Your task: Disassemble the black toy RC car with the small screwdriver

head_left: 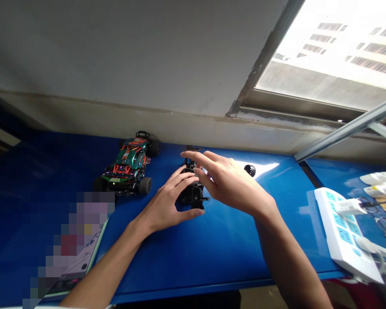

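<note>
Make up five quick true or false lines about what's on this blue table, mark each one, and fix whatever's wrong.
1. The left hand and right hand are both at the black frame. True.
2. The toy car stands on its wheels. True.
3. The toy car is to the right of both hands. False: it is to their left.
4. A white plug sits in the power strip. True.
5. The small round part lies left of the toy car. False: the small round part lies to its right.

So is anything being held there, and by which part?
The left hand is at the left side of the black chassis, the right hand over its far part; whether either grips it can't be told.
</note>
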The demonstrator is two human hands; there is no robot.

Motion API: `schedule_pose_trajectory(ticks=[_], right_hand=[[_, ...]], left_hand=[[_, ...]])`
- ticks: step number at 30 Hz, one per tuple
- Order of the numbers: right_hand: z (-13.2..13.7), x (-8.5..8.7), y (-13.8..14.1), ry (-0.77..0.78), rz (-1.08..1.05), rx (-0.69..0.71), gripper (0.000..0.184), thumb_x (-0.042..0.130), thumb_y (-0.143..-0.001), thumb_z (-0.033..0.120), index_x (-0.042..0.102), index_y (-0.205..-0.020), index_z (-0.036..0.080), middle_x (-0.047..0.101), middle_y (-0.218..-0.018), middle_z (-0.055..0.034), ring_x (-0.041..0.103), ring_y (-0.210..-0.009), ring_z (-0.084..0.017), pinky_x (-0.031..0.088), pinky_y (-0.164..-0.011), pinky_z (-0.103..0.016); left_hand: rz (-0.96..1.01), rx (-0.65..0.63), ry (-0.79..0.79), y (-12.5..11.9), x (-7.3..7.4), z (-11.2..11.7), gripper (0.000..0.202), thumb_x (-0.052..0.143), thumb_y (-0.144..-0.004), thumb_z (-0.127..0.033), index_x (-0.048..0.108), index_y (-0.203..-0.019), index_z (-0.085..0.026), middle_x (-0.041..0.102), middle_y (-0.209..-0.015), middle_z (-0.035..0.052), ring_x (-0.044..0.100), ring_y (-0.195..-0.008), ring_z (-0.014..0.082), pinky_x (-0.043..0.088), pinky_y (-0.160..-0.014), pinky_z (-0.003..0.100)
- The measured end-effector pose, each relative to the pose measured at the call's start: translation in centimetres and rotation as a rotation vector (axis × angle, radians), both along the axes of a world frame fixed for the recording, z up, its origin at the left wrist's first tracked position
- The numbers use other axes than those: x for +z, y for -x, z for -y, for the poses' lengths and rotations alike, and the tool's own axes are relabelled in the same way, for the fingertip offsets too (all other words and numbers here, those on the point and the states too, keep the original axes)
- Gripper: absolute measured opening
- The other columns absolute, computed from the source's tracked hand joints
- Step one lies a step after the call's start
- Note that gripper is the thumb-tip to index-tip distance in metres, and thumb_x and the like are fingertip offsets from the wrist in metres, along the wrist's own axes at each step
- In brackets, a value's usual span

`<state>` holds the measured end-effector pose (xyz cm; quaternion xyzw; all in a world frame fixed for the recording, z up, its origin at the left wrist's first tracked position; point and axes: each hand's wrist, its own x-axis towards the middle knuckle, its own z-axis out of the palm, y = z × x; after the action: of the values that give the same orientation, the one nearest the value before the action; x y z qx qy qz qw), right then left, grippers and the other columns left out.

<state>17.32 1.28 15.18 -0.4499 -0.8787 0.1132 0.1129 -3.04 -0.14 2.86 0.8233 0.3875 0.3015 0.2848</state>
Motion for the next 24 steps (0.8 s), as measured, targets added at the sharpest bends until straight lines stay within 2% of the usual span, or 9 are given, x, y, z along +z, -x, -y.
schedule_pose_trajectory(ticks=[6,11,14,18,21,24], right_hand=[[0.06,0.18,-0.1,0.015,-0.014,0.043,0.073,0.048,-0.095,0.008,0.037,-0.162,0.036,0.063,-0.135,-0.0088,0.067,-0.088,-0.017,0.049,-0.074,-0.028],[-0.02,0.08,-0.04,0.006,-0.002,0.001,0.062,0.048,-0.1,0.012,0.044,-0.158,0.032,0.066,-0.129,-0.0095,0.067,-0.092,-0.019,0.049,-0.078,-0.029],[-0.13,-0.04,-0.15,0.014,-0.015,0.007,0.066,0.045,-0.099,0.007,0.043,-0.159,0.034,0.066,-0.13,-0.0088,0.067,-0.094,-0.019,0.049,-0.079,-0.03],[0.0,0.2,-0.26,0.033,-0.031,0.047,0.07,0.049,-0.095,0.009,0.042,-0.159,0.035,0.06,-0.136,-0.0086,0.065,-0.086,-0.017,0.047,-0.073,-0.029],[0.1,0.25,-0.11,0.018,-0.01,0.014,0.066,0.051,-0.097,0.013,0.043,-0.159,0.034,0.063,-0.131,-0.0089,0.065,-0.085,-0.018,0.048,-0.075,-0.03],[0.03,0.09,-0.05,0.009,0.008,-0.012,0.066,0.047,-0.099,0.009,0.042,-0.16,0.035,0.066,-0.125,-0.0083,0.066,-0.09,-0.019,0.049,-0.078,-0.03]], left_hand=[[-0.004,0.014,0.005,0.03,-0.01,0.04,0.081,0.079,-0.084,-0.065,0.053,-0.15,-0.026,0.049,-0.164,0.0111,0.024,-0.162,0.0432,0.033,-0.129,0.064],[-0.009,0.002,0.005,0.07,0.01,0.0,0.079,0.079,-0.085,-0.065,0.054,-0.149,-0.026,0.05,-0.163,0.0103,0.023,-0.162,0.0432,0.033,-0.129,0.064],[-0.011,0.006,0.005,0.1,0.02,-0.02,0.08,0.079,-0.085,-0.065,0.054,-0.15,-0.026,0.05,-0.163,0.0105,0.023,-0.162,0.0432,0.032,-0.129,0.064],[0.004,0.009,0.0,0.1,0.0,-0.03,0.08,0.08,-0.084,-0.063,0.053,-0.151,-0.027,0.05,-0.164,0.0109,0.024,-0.162,0.0436,0.033,-0.129,0.064],[0.007,0.003,0.004,0.07,0.01,-0.04,0.08,0.081,-0.084,-0.062,0.054,-0.151,-0.028,0.05,-0.163,0.0107,0.024,-0.162,0.0447,0.033,-0.128,0.066],[0.001,0.002,0.006,0.05,0.09,-0.03,0.079,0.081,-0.084,-0.062,0.055,-0.15,-0.028,0.051,-0.163,0.0108,0.024,-0.162,0.0447,0.033,-0.128,0.066]])
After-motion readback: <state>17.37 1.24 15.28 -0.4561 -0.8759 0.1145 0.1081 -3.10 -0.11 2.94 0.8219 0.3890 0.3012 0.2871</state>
